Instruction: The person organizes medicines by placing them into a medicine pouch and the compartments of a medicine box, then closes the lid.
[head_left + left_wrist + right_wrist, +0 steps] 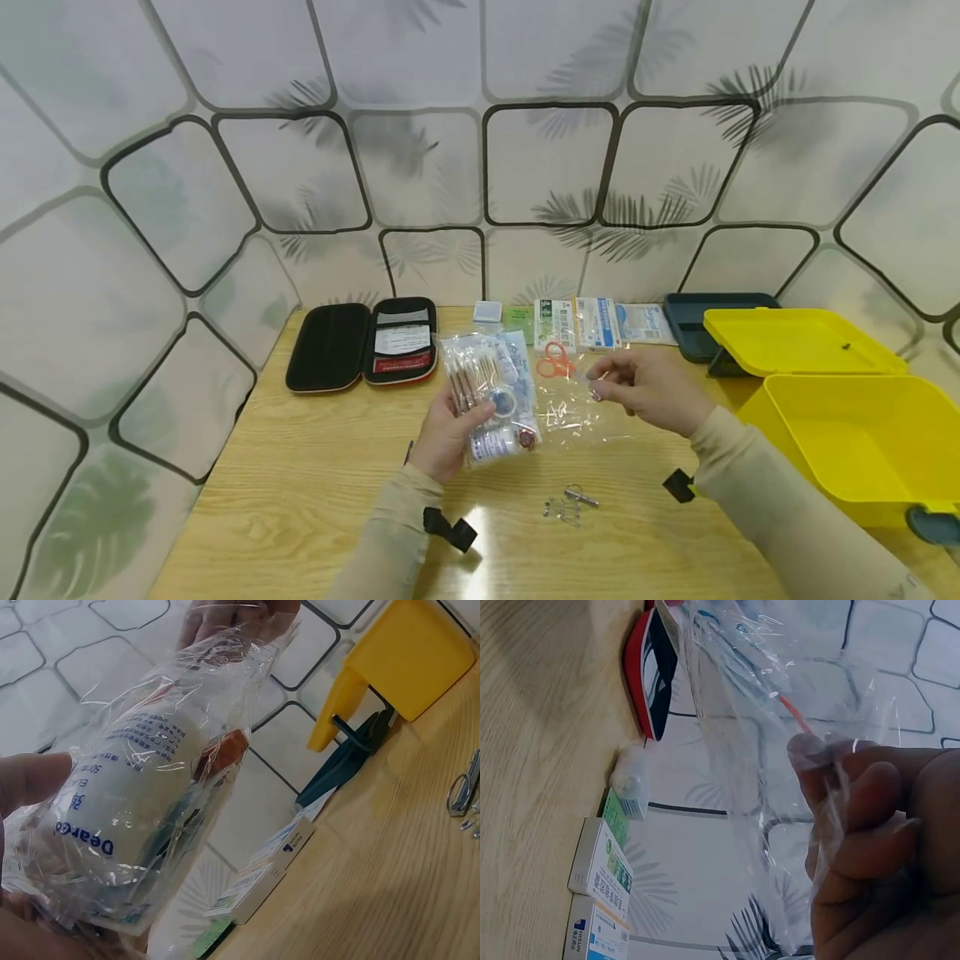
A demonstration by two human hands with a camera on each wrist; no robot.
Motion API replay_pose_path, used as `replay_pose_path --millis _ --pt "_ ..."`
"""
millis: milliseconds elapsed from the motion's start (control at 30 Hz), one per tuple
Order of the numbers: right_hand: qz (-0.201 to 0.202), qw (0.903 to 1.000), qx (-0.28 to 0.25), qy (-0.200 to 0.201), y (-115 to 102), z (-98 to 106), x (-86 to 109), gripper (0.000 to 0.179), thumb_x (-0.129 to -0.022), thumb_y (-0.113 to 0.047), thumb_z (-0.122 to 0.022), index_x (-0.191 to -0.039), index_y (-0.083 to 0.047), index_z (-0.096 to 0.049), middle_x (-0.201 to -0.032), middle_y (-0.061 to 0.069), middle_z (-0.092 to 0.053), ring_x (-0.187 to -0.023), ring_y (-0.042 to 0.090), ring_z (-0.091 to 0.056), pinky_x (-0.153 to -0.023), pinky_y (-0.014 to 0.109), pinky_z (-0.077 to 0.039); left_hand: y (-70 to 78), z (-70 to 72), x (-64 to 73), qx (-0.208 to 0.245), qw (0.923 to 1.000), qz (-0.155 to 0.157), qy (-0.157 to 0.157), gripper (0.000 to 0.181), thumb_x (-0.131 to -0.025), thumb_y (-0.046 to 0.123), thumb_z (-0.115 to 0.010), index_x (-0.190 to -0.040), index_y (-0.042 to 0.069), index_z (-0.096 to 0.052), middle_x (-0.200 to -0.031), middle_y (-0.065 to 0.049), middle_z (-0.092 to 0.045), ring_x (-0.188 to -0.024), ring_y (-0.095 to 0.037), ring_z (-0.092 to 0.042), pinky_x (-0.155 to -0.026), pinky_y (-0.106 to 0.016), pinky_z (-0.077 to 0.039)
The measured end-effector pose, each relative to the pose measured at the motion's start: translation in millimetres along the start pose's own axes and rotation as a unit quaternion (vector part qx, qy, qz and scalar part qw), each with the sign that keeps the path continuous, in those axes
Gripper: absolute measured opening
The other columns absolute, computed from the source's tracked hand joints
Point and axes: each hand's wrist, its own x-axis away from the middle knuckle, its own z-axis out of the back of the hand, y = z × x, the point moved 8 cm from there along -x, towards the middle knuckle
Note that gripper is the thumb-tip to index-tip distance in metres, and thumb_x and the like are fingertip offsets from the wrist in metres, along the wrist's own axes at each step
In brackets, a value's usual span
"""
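Note:
A clear plastic bag (pixel 517 346) packed with first-aid supplies is held up between both hands. My left hand (pixel 447 433) grips its filled end, thumb across the front. Through the film show several thin sticks (pixel 472 375), a white tape roll (pixel 504 403) and a white roll printed with blue lettering (pixel 112 787). Orange-handled scissors (pixel 555 362) appear through the slack, transparent part. At the bag's right side, my right hand (pixel 656 387) pinches the film between thumb and fingers; the right wrist view has the plastic (pixel 742 750) stretching away from those fingertips.
An open black case (pixel 327 346) lies back left. Along the wall are a small white packet (pixel 487 312) and medicine boxes (pixel 555 323). A yellow box (pixel 862 433) with its lid raised and a dark tray (pixel 686 321) stand right. Small metal pins (pixel 566 507) lie in front.

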Motion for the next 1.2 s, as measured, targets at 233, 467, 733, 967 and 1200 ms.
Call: replay_pose_path --millis 233,467,733,967,1200 --pt "0.011 0.9970 -0.052 -0.056 -7 -16 -9.5 0.005 -0.090 -0.010 -0.067 -0.091 -0.005 -0.067 -0.075 0.005 -0.066 -0.053 0.010 -0.049 -0.045 0.023 -0.043 -8.1 -10.3 2.7 0.012 0.9985 0.030 -0.044 0.052 -0.087 0.000 -0.064 -0.134 0.004 -0.041 -0.111 -0.007 -0.062 -0.096 -0.019 -0.064 -0.084 -0.037 -0.054" --pt "-0.025 0.9961 -0.080 -0.028 -6 -14 -12.1 0.010 -0.092 -0.010 -0.065 -0.098 -0.003 -0.065 -0.079 0.007 -0.065 -0.059 0.017 -0.054 -0.050 0.030 -0.050 -8.3 -10.9 3.3 0.025 0.9981 0.031 -0.048 0.053 -0.088 0.000 -0.062 -0.136 0.004 -0.040 -0.114 -0.007 -0.062 -0.098 -0.019 -0.064 -0.087 -0.037 -0.053" --pt "0.050 0.9983 0.027 -0.013 -16 -19 -16.6 0.005 -0.088 -0.013 -0.070 -0.089 -0.008 -0.068 -0.072 -0.003 -0.066 -0.058 0.014 -0.063 -0.052 0.028 -0.054 -9.9 -15.0 4.9 0.028 0.9968 0.042 -0.061 0.054 -0.087 0.000 -0.063 -0.136 0.003 -0.039 -0.117 -0.009 -0.061 -0.101 -0.021 -0.063 -0.088 -0.039 -0.053" --pt "0.085 0.9938 0.069 0.017 -23 -19 -15.7 0.012 -0.088 -0.008 -0.069 -0.100 -0.009 -0.071 -0.071 -0.004 -0.066 -0.054 0.012 -0.061 -0.049 0.026 -0.052 -9.5 -16.8 6.4 0.019 0.9963 0.051 -0.067 0.057 -0.087 0.004 -0.065 -0.137 0.002 -0.036 -0.120 -0.010 -0.059 -0.104 -0.023 -0.062 -0.089 -0.039 -0.052" --pt "0.086 0.9919 0.075 0.057 -26 -12 -10.5 0.017 -0.086 -0.002 -0.069 -0.102 -0.006 -0.074 -0.085 0.004 -0.071 -0.060 0.012 -0.064 -0.052 0.023 -0.053 -9.0 -16.8 6.4 0.019 0.9960 0.054 -0.069 0.058 -0.087 0.005 -0.066 -0.137 0.003 -0.036 -0.121 -0.010 -0.059 -0.104 -0.022 -0.062 -0.089 -0.039 -0.053"
